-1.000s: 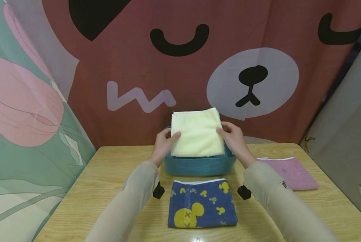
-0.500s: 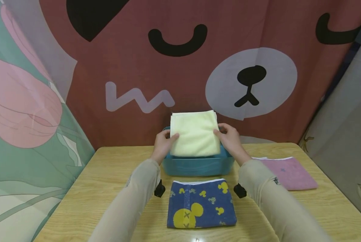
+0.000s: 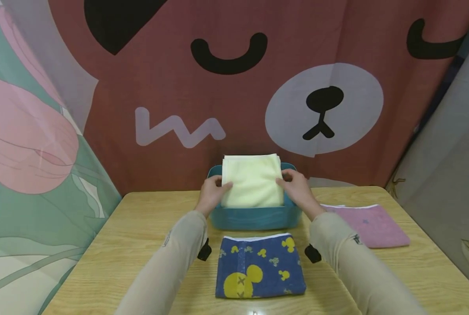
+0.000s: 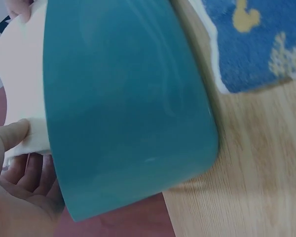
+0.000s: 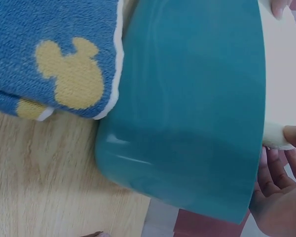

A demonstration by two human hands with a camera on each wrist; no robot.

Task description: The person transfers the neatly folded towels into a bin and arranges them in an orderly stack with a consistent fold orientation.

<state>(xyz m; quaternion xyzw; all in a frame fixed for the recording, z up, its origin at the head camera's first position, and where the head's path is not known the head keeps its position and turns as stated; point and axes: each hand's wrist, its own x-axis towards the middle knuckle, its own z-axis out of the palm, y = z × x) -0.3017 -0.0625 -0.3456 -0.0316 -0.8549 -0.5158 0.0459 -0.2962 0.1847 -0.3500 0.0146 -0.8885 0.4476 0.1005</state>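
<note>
Only wrist views clearly show fingers (image 4: pixel 32 174) behind the yellow cloth (image 3: pixel 253 181).

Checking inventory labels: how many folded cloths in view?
3: yellow cloth, held by left hand and right hand at the teal bin; blue cloth, on the table in front; pink cloth, right of the teal bin. The teal bin may hide more.

The wood-grain tabletop (image 3: pixel 147 262), light in tone with rounded far corners, extends beneath the hands (image 3: pixel 212 192). Beyond the hands hangs a reddish-brown curtain (image 3: pixel 159 78) printed with a large bear face (image 3: pixel 281 113). Left of the hands, a green fabric panel (image 3: pixel 6 214) carries a pink floral print (image 3: pixel 29 135); to their right hangs a grey panel (image 3: pixel 446 148).
</note>
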